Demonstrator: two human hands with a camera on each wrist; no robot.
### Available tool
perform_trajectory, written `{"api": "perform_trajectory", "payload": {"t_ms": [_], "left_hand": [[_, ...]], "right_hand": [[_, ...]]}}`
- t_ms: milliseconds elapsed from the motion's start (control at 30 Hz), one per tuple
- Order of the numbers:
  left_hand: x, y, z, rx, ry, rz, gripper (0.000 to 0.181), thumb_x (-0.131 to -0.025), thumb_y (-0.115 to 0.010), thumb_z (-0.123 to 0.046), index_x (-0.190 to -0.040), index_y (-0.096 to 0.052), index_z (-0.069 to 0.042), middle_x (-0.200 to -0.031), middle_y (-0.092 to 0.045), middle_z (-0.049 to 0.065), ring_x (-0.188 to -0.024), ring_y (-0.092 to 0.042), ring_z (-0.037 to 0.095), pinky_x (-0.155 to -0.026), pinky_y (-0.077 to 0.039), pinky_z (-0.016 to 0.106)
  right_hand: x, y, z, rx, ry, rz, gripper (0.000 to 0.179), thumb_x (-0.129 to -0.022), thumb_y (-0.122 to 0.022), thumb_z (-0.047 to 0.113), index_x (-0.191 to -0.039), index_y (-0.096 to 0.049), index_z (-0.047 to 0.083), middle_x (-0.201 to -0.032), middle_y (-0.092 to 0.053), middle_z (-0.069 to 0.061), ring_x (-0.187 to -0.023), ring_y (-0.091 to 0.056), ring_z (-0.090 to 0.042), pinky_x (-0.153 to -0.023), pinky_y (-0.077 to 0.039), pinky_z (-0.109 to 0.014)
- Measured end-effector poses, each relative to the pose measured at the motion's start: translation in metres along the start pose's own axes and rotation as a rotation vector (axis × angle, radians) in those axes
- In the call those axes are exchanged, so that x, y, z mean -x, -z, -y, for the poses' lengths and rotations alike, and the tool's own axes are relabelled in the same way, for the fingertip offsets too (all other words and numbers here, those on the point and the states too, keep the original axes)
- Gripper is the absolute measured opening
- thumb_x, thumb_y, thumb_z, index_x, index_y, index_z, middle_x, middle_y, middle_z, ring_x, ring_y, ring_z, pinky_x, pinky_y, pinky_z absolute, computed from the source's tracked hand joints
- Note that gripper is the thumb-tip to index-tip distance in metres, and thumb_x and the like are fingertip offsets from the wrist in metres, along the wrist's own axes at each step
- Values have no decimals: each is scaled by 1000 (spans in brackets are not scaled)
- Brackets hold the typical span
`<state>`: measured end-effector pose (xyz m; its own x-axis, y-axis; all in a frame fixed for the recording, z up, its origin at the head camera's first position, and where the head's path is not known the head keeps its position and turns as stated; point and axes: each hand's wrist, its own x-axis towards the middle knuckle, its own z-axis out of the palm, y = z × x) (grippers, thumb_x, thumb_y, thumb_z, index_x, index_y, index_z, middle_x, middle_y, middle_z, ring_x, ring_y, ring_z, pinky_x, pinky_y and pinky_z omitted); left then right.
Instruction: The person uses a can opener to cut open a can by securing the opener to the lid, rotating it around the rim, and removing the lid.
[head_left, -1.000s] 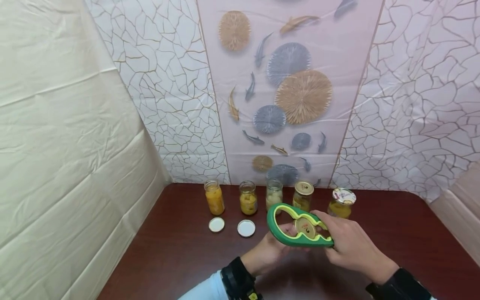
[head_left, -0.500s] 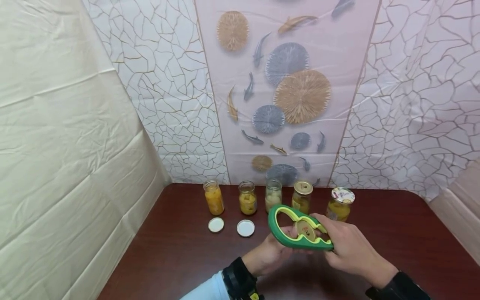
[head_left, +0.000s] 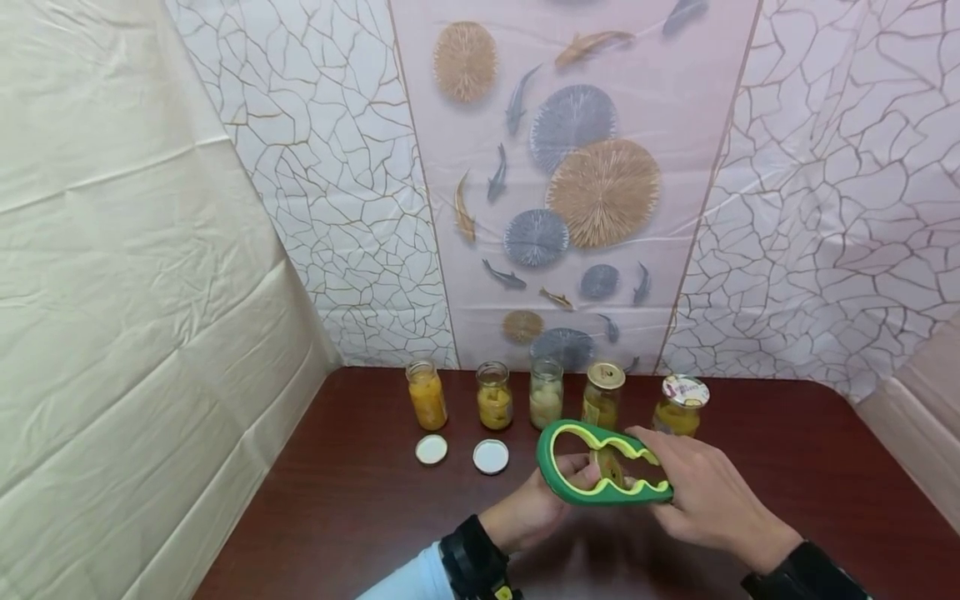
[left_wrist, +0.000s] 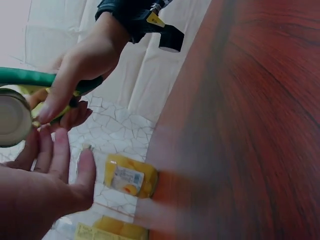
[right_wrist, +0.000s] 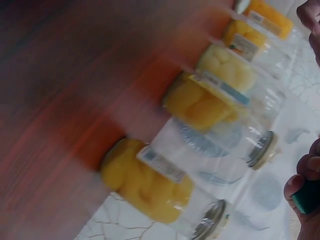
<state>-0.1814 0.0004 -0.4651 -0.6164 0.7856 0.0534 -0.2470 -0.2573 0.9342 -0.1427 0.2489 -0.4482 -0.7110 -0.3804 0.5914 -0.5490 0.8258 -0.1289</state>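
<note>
My left hand (head_left: 536, 504) pinches a gold jar lid (head_left: 611, 468), seen through the frame of a green jar opener (head_left: 566, 492) with lime toothed edges. The lid stands tilted; its pale inside faces the left wrist camera (left_wrist: 12, 120). My right hand (head_left: 705, 483) grips the opener by its handle ends, above the table. In the left wrist view, the right thumb is close to the lid's edge, and whether it touches is unclear. Behind the opener stands an open jar of pale fruit (head_left: 546, 404).
Two more open jars, one with orange fruit (head_left: 427, 400) and one with yellow chunks (head_left: 495, 406), stand left. Two lids (head_left: 431, 450) (head_left: 491, 457) lie before them. A gold-lidded jar (head_left: 600, 408) and a jar with a patterned lid (head_left: 681, 408) stand right on the brown table (head_left: 337, 500).
The lid has turned from facing up to a steeper tilt, and the left thumb has come over it. The opener has moved slightly down and levelled a little.
</note>
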Motion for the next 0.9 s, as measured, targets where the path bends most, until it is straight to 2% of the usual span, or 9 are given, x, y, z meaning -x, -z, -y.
{"api": "perform_trajectory", "payload": {"t_ms": [67,133,200,333,433,600,733,800,900], "left_hand": [[3,6,3,-16,35,-30,61,-109,-62,-42,-145,-56,7,-114,-74,-13,-113,-66,-1,-107,-50,26],[9,15,4,-70,62,-71,48,-111,-59,-36,-143,-60,0,-118,-71,-10,-114,-65,1,-105,-51,26],[16,25,4,-154,72,-102,43,-112,-57,-34,-141,-62,-2,-124,-70,-3,-115,-64,3,-104,-51,27],[31,43,1,-348,53,-120,47,-113,-55,-37,-142,-61,-1,-142,-67,19,-120,-65,3,-103,-52,22],[37,51,-1,-442,27,-120,46,-112,-57,-33,-144,-59,0,-145,-64,26,-120,-66,3,-103,-52,20],[37,53,-3,-547,5,-185,43,-106,-69,-26,-140,-62,-1,-132,-71,19,-112,-67,2,-102,-53,22],[30,55,-2,-651,-15,-258,41,-101,-76,-26,-136,-67,-7,-122,-74,9,-106,-67,3,-96,-55,22],[25,58,-2,-753,-20,-277,44,-100,-78,-31,-138,-67,-9,-121,-74,5,-107,-68,5,-96,-57,24],[18,69,-2,-952,23,-281,52,-100,-76,-40,-144,-64,-14,-123,-71,2,-110,-68,11,-95,-57,26]], "right_hand": [[4,0,-5,6,-10,-1,77,-66,-90,19,-138,-65,15,-115,-76,6,-93,-70,-7,-70,-57,-32],[10,1,-11,16,-35,-9,79,-66,-92,21,-139,-65,15,-117,-76,5,-97,-71,-11,-74,-59,-36],[16,3,-17,29,-81,-14,80,-67,-93,24,-141,-64,15,-120,-75,3,-101,-71,-15,-78,-58,-38],[28,6,-27,27,-169,-20,82,-70,-93,23,-144,-61,13,-127,-73,-2,-111,-68,-22,-90,-47,-27],[31,7,-30,11,-210,-23,82,-73,-92,21,-147,-59,10,-129,-70,-6,-114,-64,-26,-94,-40,-27],[28,7,-30,6,-225,-27,80,-77,-91,24,-148,-58,9,-129,-70,-8,-115,-64,-29,-93,-41,-38],[26,6,-30,4,-205,-47,80,-75,-91,23,-147,-60,9,-128,-71,-7,-113,-65,-29,-93,-40,-35],[26,5,-30,8,-193,-61,80,-74,-92,22,-146,-60,9,-126,-71,-7,-111,-65,-30,-93,-39,-34],[27,4,-29,8,-195,-71,79,-73,-92,21,-145,-60,8,-124,-72,-7,-109,-65,-29,-91,-40,-34]]}}
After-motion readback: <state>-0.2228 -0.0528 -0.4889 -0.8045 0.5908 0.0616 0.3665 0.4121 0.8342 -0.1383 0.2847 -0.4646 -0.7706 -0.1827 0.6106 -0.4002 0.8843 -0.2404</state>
